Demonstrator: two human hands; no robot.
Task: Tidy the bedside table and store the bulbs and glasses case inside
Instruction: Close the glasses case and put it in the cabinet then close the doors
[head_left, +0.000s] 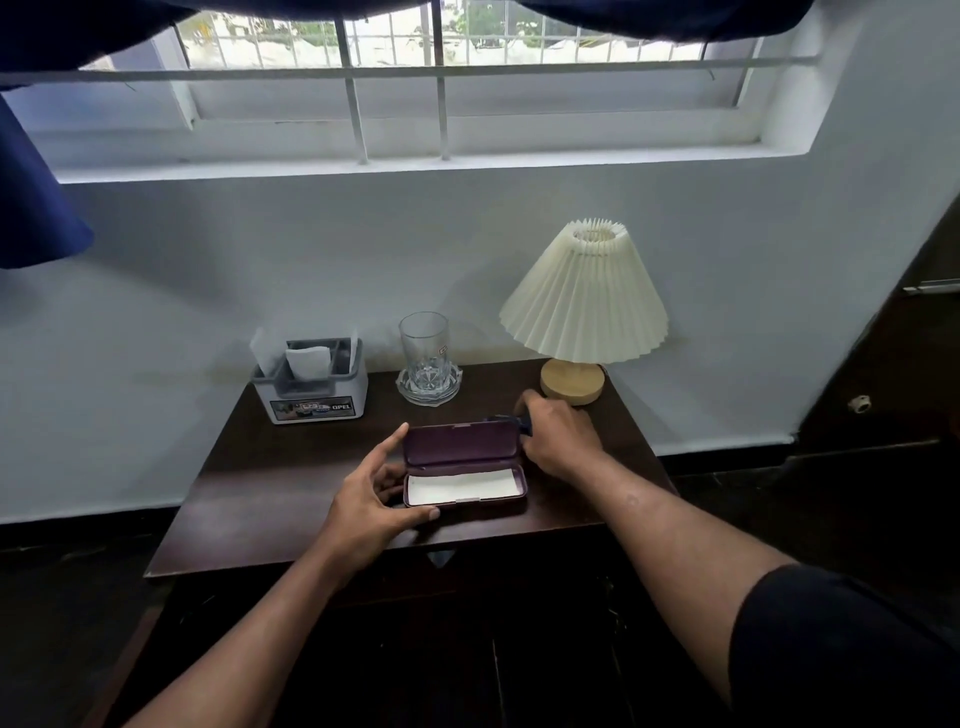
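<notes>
A purple glasses case (464, 464) lies open on the dark wooden bedside table (270, 483), with a white cloth in its lower half. My left hand (375, 499) grips the case's left end, index finger on the raised lid and thumb along the front edge. My right hand (558, 439) is at the right end of the lid, closed around a dark blue item that is mostly hidden; it looks like glasses. No bulbs are visible.
At the back of the table stand a grey tissue holder (311, 387), a clear drinking glass (426, 353) on a glass coaster, and a pleated cream lamp (584, 306) on a wooden base. The wall and window lie behind. Dark furniture stands at right.
</notes>
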